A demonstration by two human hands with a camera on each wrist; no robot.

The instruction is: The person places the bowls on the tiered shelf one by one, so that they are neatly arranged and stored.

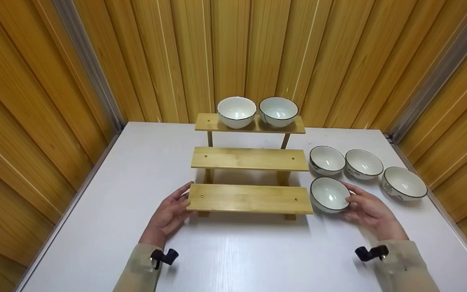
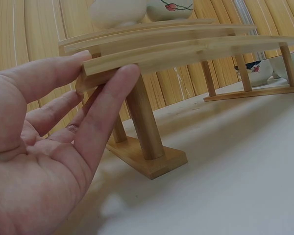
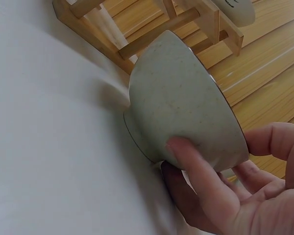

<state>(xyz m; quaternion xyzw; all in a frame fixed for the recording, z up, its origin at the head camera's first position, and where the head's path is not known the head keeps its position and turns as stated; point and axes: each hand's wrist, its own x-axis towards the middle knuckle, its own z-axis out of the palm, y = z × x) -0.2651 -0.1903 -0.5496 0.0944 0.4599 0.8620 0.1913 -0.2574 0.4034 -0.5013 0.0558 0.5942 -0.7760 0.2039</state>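
My left hand (image 1: 172, 215) grips the left end of the lowest board of a three-step wooden display stand (image 1: 249, 198). In the left wrist view, its fingertips (image 2: 127, 76) touch the board's end beside a round leg. My right hand (image 1: 369, 209) holds a white bowl (image 1: 329, 195) with a dark rim, just right of that board. The right wrist view shows this bowl (image 3: 181, 103) from the side, tilted in that picture, with the thumb and fingers pinching its wall; its foot is close to the table, and I cannot tell whether they touch.
On the stand's top board sit two bowls, a left one (image 1: 236, 113) and a right one (image 1: 279, 112). Three more stand on the white table (image 1: 95, 194) at the right: one near the stand (image 1: 326, 161), a middle bowl (image 1: 364, 164) and an outer bowl (image 1: 404, 184). Wood-panelled walls (image 1: 233, 52) surround the table.
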